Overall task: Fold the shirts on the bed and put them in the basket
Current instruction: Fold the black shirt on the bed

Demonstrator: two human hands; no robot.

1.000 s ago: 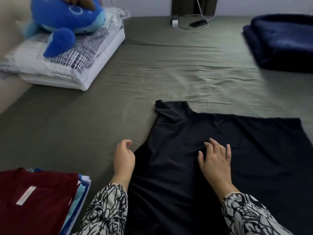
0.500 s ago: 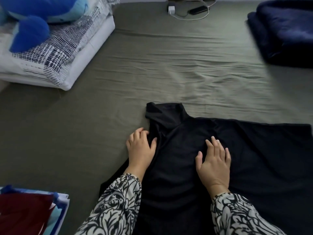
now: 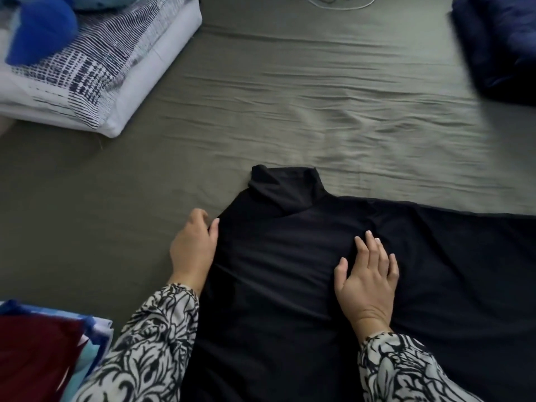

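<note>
Black shirt (image 3: 304, 271) is lying spread flat on the bed (image 3: 290, 111), collar pointing away from the person, seemingly so its sides can be folded inward. Right hand (image 3: 367, 282) is pressing flat on the chest, fingers straight and slightly spread, likely anchoring the cloth. Left hand (image 3: 193, 248) is sitting at the shirt's left edge, its grip curled there; whether it is pinching fabric cannot be told. Folded clothes (image 3: 43, 349) are waiting nearby.
</note>
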